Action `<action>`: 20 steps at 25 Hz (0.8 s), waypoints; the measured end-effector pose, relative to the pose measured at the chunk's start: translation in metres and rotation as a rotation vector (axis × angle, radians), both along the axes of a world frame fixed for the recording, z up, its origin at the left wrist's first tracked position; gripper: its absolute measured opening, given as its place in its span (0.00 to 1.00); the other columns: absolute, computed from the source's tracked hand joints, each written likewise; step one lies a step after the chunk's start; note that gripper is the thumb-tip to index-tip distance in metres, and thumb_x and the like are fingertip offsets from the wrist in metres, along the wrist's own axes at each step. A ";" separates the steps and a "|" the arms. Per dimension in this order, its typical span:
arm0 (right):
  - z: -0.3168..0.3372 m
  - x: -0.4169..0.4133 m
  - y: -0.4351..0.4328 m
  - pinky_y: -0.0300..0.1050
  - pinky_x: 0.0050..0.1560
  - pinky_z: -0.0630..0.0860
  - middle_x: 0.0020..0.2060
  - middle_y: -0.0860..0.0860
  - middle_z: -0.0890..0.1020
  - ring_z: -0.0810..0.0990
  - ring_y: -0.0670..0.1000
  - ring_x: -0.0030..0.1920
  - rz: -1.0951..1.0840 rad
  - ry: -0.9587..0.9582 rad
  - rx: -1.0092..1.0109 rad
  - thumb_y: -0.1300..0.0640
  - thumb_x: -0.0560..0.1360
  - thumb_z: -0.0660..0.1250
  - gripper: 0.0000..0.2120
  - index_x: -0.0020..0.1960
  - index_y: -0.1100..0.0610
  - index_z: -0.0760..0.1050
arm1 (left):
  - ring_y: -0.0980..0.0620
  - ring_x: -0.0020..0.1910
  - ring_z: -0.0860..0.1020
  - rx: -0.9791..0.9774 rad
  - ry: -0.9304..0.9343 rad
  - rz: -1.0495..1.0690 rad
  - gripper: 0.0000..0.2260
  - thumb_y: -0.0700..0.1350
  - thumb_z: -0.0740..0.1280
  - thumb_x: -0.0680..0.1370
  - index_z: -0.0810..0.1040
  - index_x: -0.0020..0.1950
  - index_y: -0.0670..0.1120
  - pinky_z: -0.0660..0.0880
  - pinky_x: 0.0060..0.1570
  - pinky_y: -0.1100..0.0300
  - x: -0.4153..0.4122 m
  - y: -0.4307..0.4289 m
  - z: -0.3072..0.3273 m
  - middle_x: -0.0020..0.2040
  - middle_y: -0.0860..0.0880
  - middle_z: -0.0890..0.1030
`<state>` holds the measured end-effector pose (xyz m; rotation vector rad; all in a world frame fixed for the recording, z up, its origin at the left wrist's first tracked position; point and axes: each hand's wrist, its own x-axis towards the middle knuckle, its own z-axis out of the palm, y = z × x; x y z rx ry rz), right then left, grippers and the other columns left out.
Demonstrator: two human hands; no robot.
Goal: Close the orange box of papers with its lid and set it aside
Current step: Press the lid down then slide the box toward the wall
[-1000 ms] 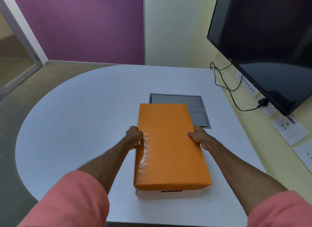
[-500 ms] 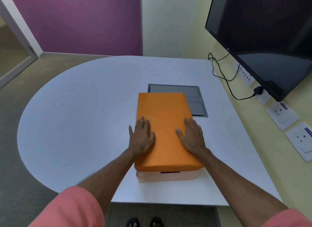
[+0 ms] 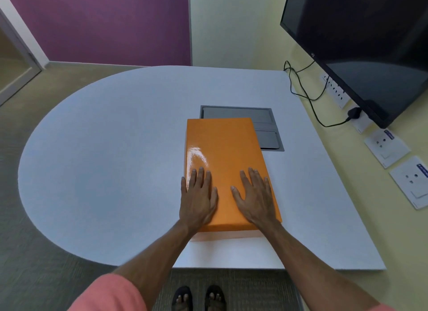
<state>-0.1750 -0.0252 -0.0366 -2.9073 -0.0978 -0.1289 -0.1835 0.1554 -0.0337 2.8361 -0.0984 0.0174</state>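
The orange box point(image 3: 223, 146) lies on the white table point(image 3: 111, 162), right of centre, its glossy orange lid fully down over the paler base, of which only a thin strip shows at the near end. My left hand point(image 3: 199, 199) rests flat on the lid's near left part, fingers spread. On the near right part my right hand point(image 3: 256, 198) lies flat the same way. Neither hand grips anything. The papers inside are hidden by the lid.
A grey recessed cable hatch point(image 3: 266, 130) sits in the table just beyond the box. A dark wall monitor point(image 3: 361, 44) hangs at right, with a black cable point(image 3: 308, 97) and wall sockets point(image 3: 386, 146) below. The table's near edge lies close behind the box.
My hands left the lid's side edges and came to lie flat on top. The lid has sunk further, so less of the pale base shows.
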 end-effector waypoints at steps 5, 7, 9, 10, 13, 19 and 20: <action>-0.001 0.001 0.003 0.57 0.77 0.54 0.76 0.56 0.65 0.61 0.55 0.77 -0.005 -0.014 -0.038 0.36 0.77 0.48 0.33 0.76 0.53 0.61 | 0.47 0.79 0.50 -0.010 -0.007 0.003 0.27 0.57 0.46 0.81 0.54 0.79 0.48 0.45 0.75 0.43 0.002 0.001 -0.002 0.80 0.47 0.53; 0.001 0.001 0.003 0.58 0.76 0.57 0.74 0.57 0.67 0.64 0.56 0.75 -0.007 -0.027 -0.060 0.37 0.76 0.49 0.33 0.75 0.54 0.64 | 0.46 0.79 0.52 -0.002 0.000 0.006 0.27 0.58 0.47 0.81 0.56 0.78 0.49 0.45 0.75 0.42 0.001 0.001 -0.001 0.80 0.47 0.55; 0.005 0.006 0.003 0.59 0.74 0.61 0.70 0.58 0.72 0.69 0.58 0.71 -0.008 -0.062 -0.078 0.37 0.75 0.52 0.32 0.71 0.55 0.68 | 0.47 0.77 0.58 0.005 -0.033 0.000 0.27 0.59 0.47 0.79 0.62 0.75 0.49 0.47 0.74 0.40 0.004 0.002 0.002 0.78 0.47 0.62; 0.008 0.011 0.004 0.59 0.73 0.62 0.68 0.57 0.74 0.71 0.58 0.69 -0.006 -0.084 -0.080 0.37 0.74 0.53 0.31 0.69 0.55 0.70 | 0.47 0.75 0.61 0.005 -0.066 -0.011 0.27 0.59 0.48 0.78 0.65 0.73 0.49 0.48 0.73 0.40 0.008 0.004 0.005 0.75 0.47 0.65; 0.018 0.036 0.008 0.58 0.75 0.57 0.70 0.56 0.71 0.68 0.56 0.71 0.039 -0.065 -0.084 0.36 0.75 0.51 0.32 0.72 0.55 0.66 | 0.47 0.73 0.65 -0.047 -0.116 -0.049 0.29 0.61 0.50 0.76 0.67 0.72 0.46 0.54 0.73 0.43 0.038 0.017 0.012 0.74 0.45 0.68; 0.035 0.109 0.016 0.58 0.77 0.46 0.79 0.56 0.55 0.51 0.56 0.79 0.094 0.100 -0.080 0.35 0.76 0.48 0.36 0.78 0.53 0.52 | 0.45 0.79 0.48 0.015 0.021 -0.052 0.34 0.63 0.53 0.79 0.54 0.79 0.45 0.46 0.75 0.42 0.117 0.028 0.024 0.81 0.45 0.49; 0.037 0.120 0.019 0.58 0.77 0.45 0.79 0.56 0.54 0.49 0.56 0.79 0.086 0.124 -0.078 0.35 0.76 0.48 0.36 0.79 0.53 0.50 | 0.45 0.79 0.47 0.024 0.051 -0.049 0.35 0.64 0.52 0.78 0.52 0.79 0.45 0.45 0.75 0.42 0.129 0.029 0.026 0.81 0.45 0.47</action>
